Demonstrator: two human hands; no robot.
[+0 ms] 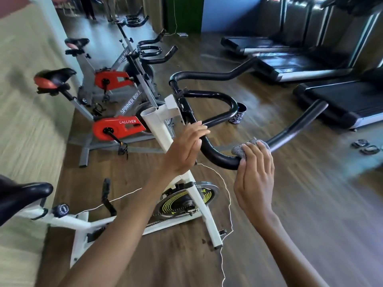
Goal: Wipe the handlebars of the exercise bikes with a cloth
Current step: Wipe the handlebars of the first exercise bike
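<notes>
While my left hand (184, 150) rests straight-fingered against the handlebar (215, 157), my right hand (255, 179) grips the grey cloth (238, 149) around its lower bend. Hands near, apart.

At the centre, the right hand (256, 179) holds a crumpled grey cloth (238, 149) against the lower bend of the black handlebar (215, 157) of a white exercise bike (159, 129), fingers (261, 156) laid over the cloth. Just toward 9 o'clock of it, the left hand (184, 150) rests on the same bar near the stem, fingers nearly straight. A thin white cord (229, 199) loops below the hands. At 10 o'clock stand two grey-and-red bikes (116, 127); at 2 o'clock, treadmills (339, 100). A dark patterned cup (238, 116) sits on the wooden floor (310, 204) beyond the handlebar.
</notes>
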